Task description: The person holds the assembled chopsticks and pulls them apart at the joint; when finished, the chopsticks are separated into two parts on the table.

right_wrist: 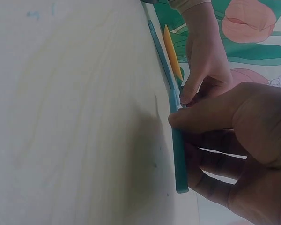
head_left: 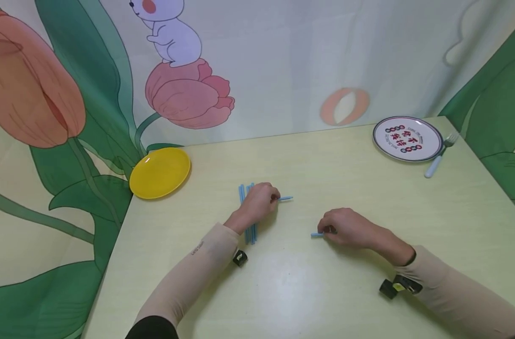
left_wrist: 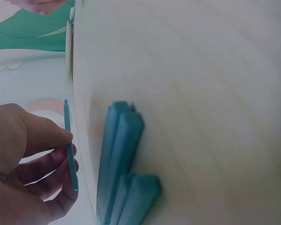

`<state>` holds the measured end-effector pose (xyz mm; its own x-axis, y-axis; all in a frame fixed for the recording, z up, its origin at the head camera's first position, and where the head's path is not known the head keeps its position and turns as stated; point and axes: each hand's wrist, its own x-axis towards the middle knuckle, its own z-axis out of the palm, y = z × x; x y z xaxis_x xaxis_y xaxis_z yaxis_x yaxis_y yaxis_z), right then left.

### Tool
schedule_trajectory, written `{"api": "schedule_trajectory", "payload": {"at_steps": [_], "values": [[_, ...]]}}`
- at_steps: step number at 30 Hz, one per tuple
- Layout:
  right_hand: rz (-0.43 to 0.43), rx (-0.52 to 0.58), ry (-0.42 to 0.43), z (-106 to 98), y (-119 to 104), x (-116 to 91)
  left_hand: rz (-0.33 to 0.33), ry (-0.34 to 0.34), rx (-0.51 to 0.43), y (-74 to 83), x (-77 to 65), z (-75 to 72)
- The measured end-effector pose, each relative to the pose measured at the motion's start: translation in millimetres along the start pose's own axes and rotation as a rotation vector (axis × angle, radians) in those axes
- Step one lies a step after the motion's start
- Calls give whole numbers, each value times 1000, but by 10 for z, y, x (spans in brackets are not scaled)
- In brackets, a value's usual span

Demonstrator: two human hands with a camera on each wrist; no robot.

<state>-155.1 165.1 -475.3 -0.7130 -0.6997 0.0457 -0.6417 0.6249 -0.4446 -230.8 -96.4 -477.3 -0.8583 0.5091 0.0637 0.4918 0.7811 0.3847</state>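
Note:
Over the middle of the table, my left hand point(head_left: 261, 201) pinches a thin blue stick point(head_left: 286, 198) between thumb and fingers. A narrower tip shows at one end of that stick point(left_wrist: 66, 112) in the left wrist view. Several long blue sticks point(head_left: 242, 192) lie side by side on the table under my left hand and wrist, partly hidden by them. My right hand point(head_left: 351, 229), lower and to the right, pinches another blue stick point(right_wrist: 179, 164) with the thumb on one side and the fingers on the other. The two hands are apart.
At the table's back left lies a yellow plate point(head_left: 160, 173). A white patterned plate point(head_left: 384, 143) sits at the back right, with a fork point(head_left: 436, 162) leaning at its rim. A printed curtain point(head_left: 283, 66) hangs behind the table point(head_left: 283, 301).

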Motion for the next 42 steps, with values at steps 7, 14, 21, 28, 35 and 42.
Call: {"api": "schedule_trajectory", "payload": {"at_steps": [7,14,21,28,35,42], "values": [[-4,10,-19,21,17,0,-11,-11,-5,19,-16,6],[-15,20,-32,40,30,-3,15,-35,22,31,-14,20],[-26,16,-41,42,37,-13,47,-29,48,15,-4,26],[-23,29,-48,56,47,-12,28,-53,44,-20,-2,54],[-18,41,-57,46,50,-11,10,-73,30,-32,-1,59],[-17,49,-61,32,30,-3,20,-70,40,-45,4,72]]}}
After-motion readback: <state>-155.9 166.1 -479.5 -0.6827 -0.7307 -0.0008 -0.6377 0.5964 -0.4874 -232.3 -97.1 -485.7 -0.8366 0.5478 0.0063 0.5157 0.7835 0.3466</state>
